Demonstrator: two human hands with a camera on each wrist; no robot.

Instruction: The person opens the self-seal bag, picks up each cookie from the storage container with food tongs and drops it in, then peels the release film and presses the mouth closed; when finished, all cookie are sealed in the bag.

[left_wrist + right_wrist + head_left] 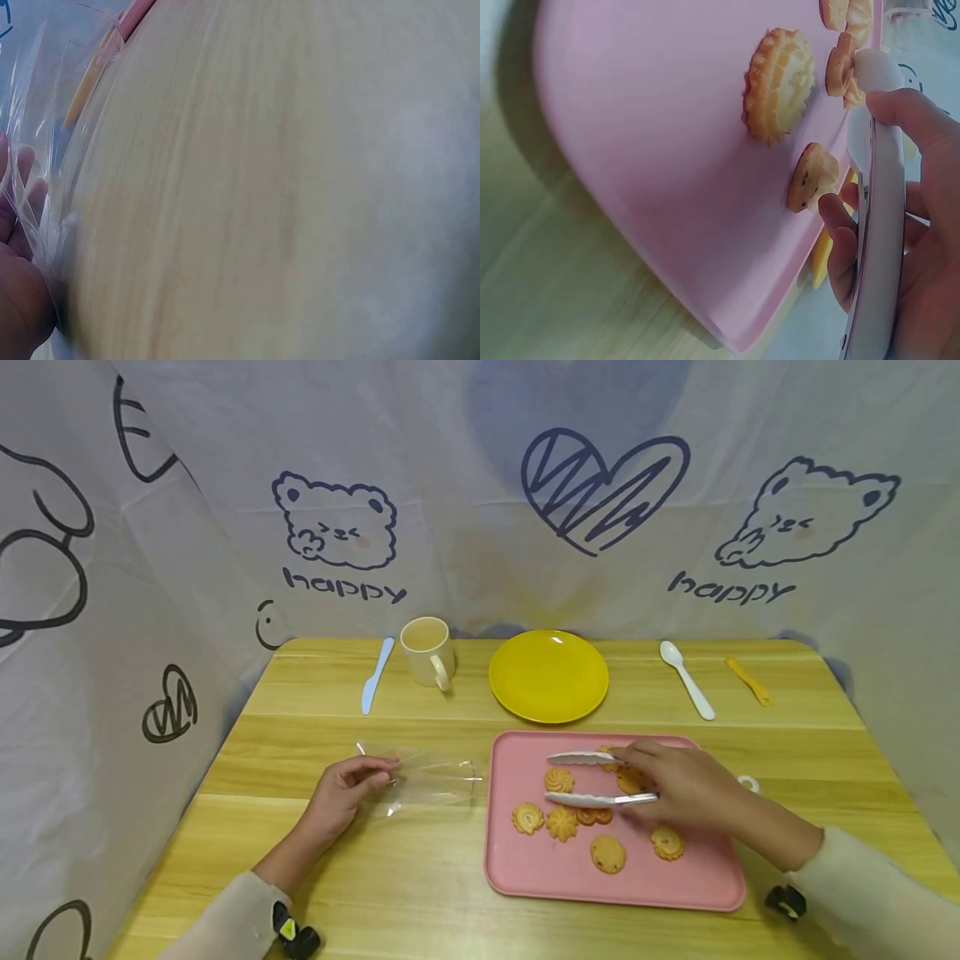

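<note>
My left hand (341, 793) pinches the left edge of a clear plastic bag (435, 783), held low over the table left of the tray. In the left wrist view the crinkled bag (56, 142) stretches away from the fingers. My right hand (686, 785) grips white-tipped tongs (592, 800) over the pink tray (525, 881). The two arms of the tongs are spread apart, with a swirled cookie (558, 780) between them in the head view. Around it lie a flower-shaped cookie (562, 823), a round cookie (607, 854) and several others. The right hand partly hides a dark-specked cookie (811, 178).
Along the back of the table lie a light blue knife (377, 677), a cream mug (429, 653), a yellow plate (549, 677), a white spoon (687, 680) and a small orange utensil (747, 681). A patterned cloth (465, 543) hangs right behind the table.
</note>
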